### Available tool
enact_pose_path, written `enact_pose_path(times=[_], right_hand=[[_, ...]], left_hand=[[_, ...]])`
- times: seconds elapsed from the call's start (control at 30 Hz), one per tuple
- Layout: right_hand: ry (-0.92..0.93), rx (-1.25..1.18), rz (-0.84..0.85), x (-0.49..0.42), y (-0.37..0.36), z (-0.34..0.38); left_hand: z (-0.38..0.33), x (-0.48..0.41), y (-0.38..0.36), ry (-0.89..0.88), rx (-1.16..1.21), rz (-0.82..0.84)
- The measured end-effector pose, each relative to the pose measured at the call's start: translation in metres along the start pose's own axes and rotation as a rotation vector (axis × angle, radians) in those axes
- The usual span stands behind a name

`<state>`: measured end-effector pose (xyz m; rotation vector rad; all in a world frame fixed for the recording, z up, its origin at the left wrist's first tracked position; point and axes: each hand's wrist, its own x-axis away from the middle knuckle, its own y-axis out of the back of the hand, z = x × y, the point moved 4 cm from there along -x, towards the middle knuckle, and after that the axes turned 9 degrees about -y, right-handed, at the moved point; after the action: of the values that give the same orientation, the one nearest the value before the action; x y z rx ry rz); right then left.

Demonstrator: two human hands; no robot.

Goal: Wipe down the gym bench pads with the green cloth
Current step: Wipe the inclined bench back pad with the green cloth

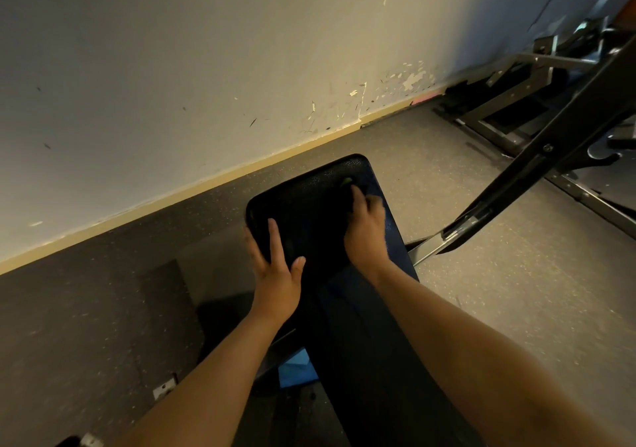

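From the head camera, much is dim: the green cloth [347,182] shows only as a small dark-green scrap past the fingertips of the right hand [364,230], the rest of it hidden under that hand and lost against the dark upholstery. The right hand lies knuckles-up on the far right part of the black, pebbled vinyl bench pad [303,202], its fingers bent down over the cloth and pressing it to the pad; how tightly they clutch it cannot be told. The left hand [275,274] rests at the pad's near left edge, index finger and thumb laid straight on the top surface while the other fingers wrap down over the side, largely out of sight. One rounded-corner pad is plainly seen; nearer the camera a second dark padded length [361,336] runs down between the two bare forearms, its outline hard to make out. A blue patch [296,371] shows beneath it, unclear in kind. At right, a black metal frame bar [537,168] slants across the speckled rubber floor [481,291], cut off by the picture's edge. Behind stands a scuffed, chipped pale wall [206,68] with a yellowish skirting strip [172,193].
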<state>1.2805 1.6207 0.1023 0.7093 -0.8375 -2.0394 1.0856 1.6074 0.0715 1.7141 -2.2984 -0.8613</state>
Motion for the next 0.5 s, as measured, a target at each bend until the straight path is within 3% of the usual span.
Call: enact_pose_path(times=[0.13, 0.2, 0.37, 0.5], right_hand=[[-0.248, -0.116, -0.076, 0.009, -0.006, 0.012], [-0.176, -0.126, -0.054, 0.021, -0.016, 0.034], [0.207, -0.081, 0.033, 0.063, -0.038, 0.069], [0.240, 0.008, -0.014, 0.057, -0.031, 0.050]], left_hand=[[0.003, -0.001, 0.000, -0.008, 0.006, -0.019], [0.001, -0.001, 0.000, -0.030, 0.016, -0.033], [0.009, -0.004, 0.006, 0.019, -0.007, -0.041], [0.014, -0.002, 0.006, -0.033, 0.141, -0.020]])
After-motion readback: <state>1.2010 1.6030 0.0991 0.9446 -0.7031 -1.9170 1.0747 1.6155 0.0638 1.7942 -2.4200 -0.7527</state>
